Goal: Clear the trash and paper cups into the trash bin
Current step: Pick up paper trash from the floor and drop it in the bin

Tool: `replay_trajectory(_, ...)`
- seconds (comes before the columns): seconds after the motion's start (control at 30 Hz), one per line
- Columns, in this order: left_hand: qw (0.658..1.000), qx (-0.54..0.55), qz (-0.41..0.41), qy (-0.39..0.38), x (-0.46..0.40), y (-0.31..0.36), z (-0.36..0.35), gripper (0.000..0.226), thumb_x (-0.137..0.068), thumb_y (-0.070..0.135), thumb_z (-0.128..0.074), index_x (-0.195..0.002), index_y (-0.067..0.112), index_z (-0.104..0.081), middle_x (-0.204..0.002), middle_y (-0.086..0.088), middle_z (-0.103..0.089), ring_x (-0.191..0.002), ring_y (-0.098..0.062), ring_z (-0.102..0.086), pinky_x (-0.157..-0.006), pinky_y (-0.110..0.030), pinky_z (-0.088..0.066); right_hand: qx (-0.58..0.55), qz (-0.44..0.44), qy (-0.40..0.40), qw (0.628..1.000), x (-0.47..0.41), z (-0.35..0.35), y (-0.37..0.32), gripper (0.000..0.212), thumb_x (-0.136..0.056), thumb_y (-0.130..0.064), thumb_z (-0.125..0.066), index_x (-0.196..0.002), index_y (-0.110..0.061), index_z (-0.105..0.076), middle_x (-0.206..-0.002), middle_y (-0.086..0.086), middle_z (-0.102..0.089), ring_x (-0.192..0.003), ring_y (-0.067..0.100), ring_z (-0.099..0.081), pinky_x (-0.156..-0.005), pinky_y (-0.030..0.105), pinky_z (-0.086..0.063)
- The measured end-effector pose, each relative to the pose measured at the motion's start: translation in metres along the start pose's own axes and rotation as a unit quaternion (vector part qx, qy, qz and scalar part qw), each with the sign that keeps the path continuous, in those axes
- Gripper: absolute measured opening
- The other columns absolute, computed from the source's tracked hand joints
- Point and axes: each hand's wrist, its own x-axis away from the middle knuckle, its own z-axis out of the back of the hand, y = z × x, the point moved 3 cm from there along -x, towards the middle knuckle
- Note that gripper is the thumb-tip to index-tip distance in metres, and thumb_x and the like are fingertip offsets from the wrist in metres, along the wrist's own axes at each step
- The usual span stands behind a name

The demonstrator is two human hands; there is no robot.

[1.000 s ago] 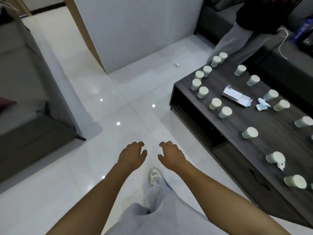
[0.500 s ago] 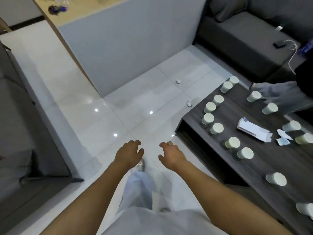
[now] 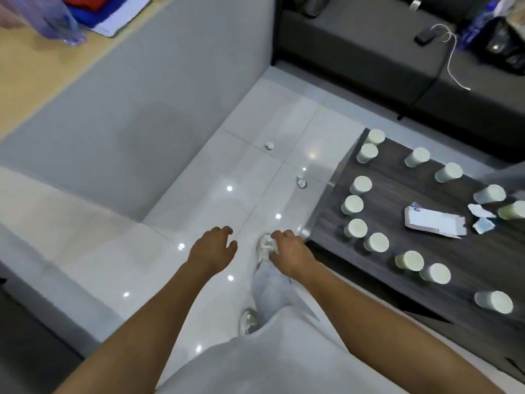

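Both arms reach forward over the white tiled floor (image 3: 85, 251), with the left hand (image 3: 211, 250) and the right hand (image 3: 289, 250) side by side and apart from each other. Each grip is loose and holds nothing, the fingers bent slightly downward. The right hand hangs above a white shoe (image 3: 265, 245) at the end of a grey trouser leg (image 3: 270, 291), just beside the near corner of the dark wooden counter (image 3: 483, 260). On that counter stand many paper cups, all upside down: a cluster along the left edge, among them one cup (image 3: 356, 228) close to the right hand and another (image 3: 376, 242) just behind it, with more cups spread to the far end (image 3: 370, 152) and along the near side (image 3: 494, 302). Near the middle of the counter lies a flat white paper box (image 3: 434, 224), and just beside it are crumpled paper scraps (image 3: 481, 218), white and pale blue. Two small round objects sit on the floor, one (image 3: 269, 145) near the grey wall (image 3: 142, 123) and one (image 3: 301, 182) close to the counter's far corner; I cannot tell what they are. A dark sofa (image 3: 369, 52) stands beyond the counter, with a white cord (image 3: 451, 58) lying across its seat. No trash bin shows in this view.
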Motion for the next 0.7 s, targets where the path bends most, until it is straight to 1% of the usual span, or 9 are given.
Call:
replay_trajectory(0.07,1.000,-0.007,-0.014,-0.006,-0.044,0.009,0.016,0.042,-0.097,0.036,-0.043,-0.135,0.018,-0.045,-0.122,-0.007,-0.055,-0.113,-0.024,-0.052,-0.088,-0.034,-0.043,-0.013,-0.012,0.008,1.000,-0.037,0.020,0.002,0.044,-0.094,-0.026,-0.051,-0.135,-0.014,-0.043,-0.131,0.012,-0.046,-0.116,0.031,-0.049,-0.093,0.038,-0.045)
replay_trajectory(0.17,0.999,-0.015,-0.029,-0.015,-0.114,0.024,0.043,0.042,-0.097,0.036,-0.043,-0.135,0.018,-0.045,-0.124,-0.007,-0.054,-0.115,-0.024,-0.051,-0.088,-0.033,-0.043,-0.035,-0.031,0.019,0.999,-0.100,0.057,0.006,0.047,-0.095,-0.028,-0.051,-0.139,-0.016,-0.039,-0.135,0.011,-0.044,-0.120,0.031,-0.046,-0.091,0.037,-0.042)
replay_trajectory(0.3,0.998,-0.035,-0.042,-0.040,-0.199,0.044,0.082,0.042,-0.097,0.035,-0.043,-0.135,0.018,-0.044,-0.124,-0.008,-0.054,-0.115,-0.025,-0.051,-0.089,-0.034,-0.043,-0.059,-0.059,0.015,0.996,-0.175,0.110,0.007,0.049,-0.095,-0.029,-0.050,-0.141,-0.016,-0.037,-0.137,0.011,-0.041,-0.122,0.032,-0.044,-0.093,0.039,-0.042)
replay_trajectory(0.47,0.995,-0.049,-0.053,-0.061,-0.286,0.068,0.127,0.041,-0.097,0.034,-0.043,-0.135,0.018,-0.045,-0.124,-0.008,-0.054,-0.114,-0.026,-0.052,-0.089,-0.034,-0.042,-0.081,-0.084,0.014,0.993,-0.240,0.173,0.008,0.050,-0.095,-0.027,-0.050,-0.141,-0.014,-0.037,-0.134,0.013,-0.043,-0.119,0.033,-0.046,-0.095,0.041,-0.045)
replay_trajectory(0.6,0.994,-0.058,-0.054,-0.081,-0.350,0.073,0.153,0.039,-0.096,0.032,-0.044,-0.132,0.018,-0.048,-0.123,-0.009,-0.055,-0.113,-0.027,-0.053,-0.088,-0.033,-0.042,-0.099,-0.105,0.007,0.989,-0.290,0.208,0.010,0.050,-0.096,-0.027,-0.051,-0.142,-0.013,-0.037,-0.136,0.015,-0.042,-0.120,0.032,-0.047,-0.097,0.043,-0.045)
replay_trajectory(0.7,0.990,-0.066,-0.063,-0.107,-0.402,0.072,0.170,0.039,-0.095,0.032,-0.045,-0.132,0.017,-0.048,-0.126,-0.010,-0.054,-0.115,-0.028,-0.052,-0.090,-0.034,-0.043,-0.119,-0.125,0.007,0.985,-0.337,0.230,0.011,0.050,-0.095,-0.027,-0.051,-0.142,-0.014,-0.037,-0.135,0.015,-0.042,-0.119,0.032,-0.048,-0.097,0.043,-0.046)
